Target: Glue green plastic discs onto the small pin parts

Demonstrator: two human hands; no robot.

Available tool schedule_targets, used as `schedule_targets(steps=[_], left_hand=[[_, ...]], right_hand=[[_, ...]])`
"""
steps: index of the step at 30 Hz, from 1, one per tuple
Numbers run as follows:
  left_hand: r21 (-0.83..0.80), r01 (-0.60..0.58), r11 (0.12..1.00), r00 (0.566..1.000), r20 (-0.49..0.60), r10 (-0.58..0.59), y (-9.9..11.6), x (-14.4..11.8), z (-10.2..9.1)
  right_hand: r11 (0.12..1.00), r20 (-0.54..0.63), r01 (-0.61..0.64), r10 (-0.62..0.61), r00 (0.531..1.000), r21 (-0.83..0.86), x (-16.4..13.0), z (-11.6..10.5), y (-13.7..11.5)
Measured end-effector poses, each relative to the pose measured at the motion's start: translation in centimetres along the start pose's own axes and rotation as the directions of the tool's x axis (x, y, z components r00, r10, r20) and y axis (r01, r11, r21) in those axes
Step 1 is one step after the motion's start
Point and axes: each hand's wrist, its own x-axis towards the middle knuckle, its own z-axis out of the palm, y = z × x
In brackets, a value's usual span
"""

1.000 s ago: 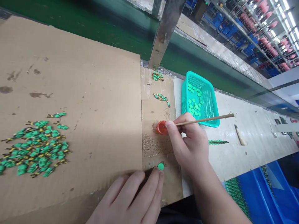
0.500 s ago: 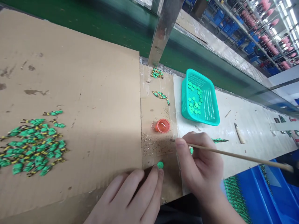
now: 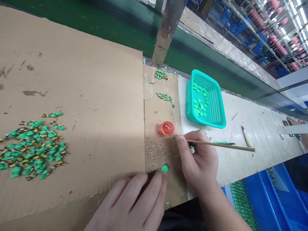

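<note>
My left hand (image 3: 134, 202) rests palm down on the cardboard with its fingers bent. Its fingertips press together at the near edge of a small green button-like disc (image 3: 164, 168); the thumb is hidden. My right hand (image 3: 199, 160) pinches a thin wooden stick (image 3: 223, 146) with a fine dark tip, held nearly level. That tip is over the cardboard, just below a small red cup (image 3: 167, 128) holding liquid. Tiny shiny gold bits (image 3: 155, 147) lie scattered left of the tip. Part of another green piece (image 3: 192, 148) shows behind my right hand.
A turquoise basket (image 3: 218, 109) holds several green discs. Many green, yellow and black pieces (image 3: 36, 150) are heaped at left, with smaller clusters (image 3: 160, 73) near the metal post (image 3: 166, 35). A knife-like tool (image 3: 245, 136) lies at right. Blue bins (image 3: 262, 192) stand lower right.
My right hand has moved left and slightly up, with the stick's tip now closer below the red cup. My left hand stays at the disc. A person's hand appears at the far right.
</note>
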Motion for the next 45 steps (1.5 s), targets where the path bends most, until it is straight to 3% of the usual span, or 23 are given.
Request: schedule_targets(steps=[8,11,18,32,45], left_hand=[[-0.013,-0.007,1.0,1.0,0.014,0.007,-0.1,0.0,-0.2],[-0.018,-0.013,1.0,1.0,0.019,0.014,-0.1,-0.4,-0.2],[-0.02,0.004,1.0,1.0,0.011,-0.004,0.0,-0.4,-0.4],[-0.032,0.023,0.999,0.999,0.023,-0.022,0.1,0.1,-0.5],[-0.029,0.021,0.999,1.0,0.024,-0.02,0.1,0.0,-0.6]], right_hand=[[1.0,-0.018,-0.018,0.018,1.0,0.016,-0.4,-0.4,0.0],[0.992,-0.037,-0.04,0.045,0.998,0.119,-2.5,-1.3,-0.5],[0.941,0.064,-0.055,0.035,0.997,0.335,-6.9,-1.4,-1.9],[0.938,0.15,-0.139,0.095,0.984,0.317,-6.8,-1.2,-1.8],[0.956,0.153,-0.098,0.057,0.987,0.277,-6.4,-1.1,-2.1]])
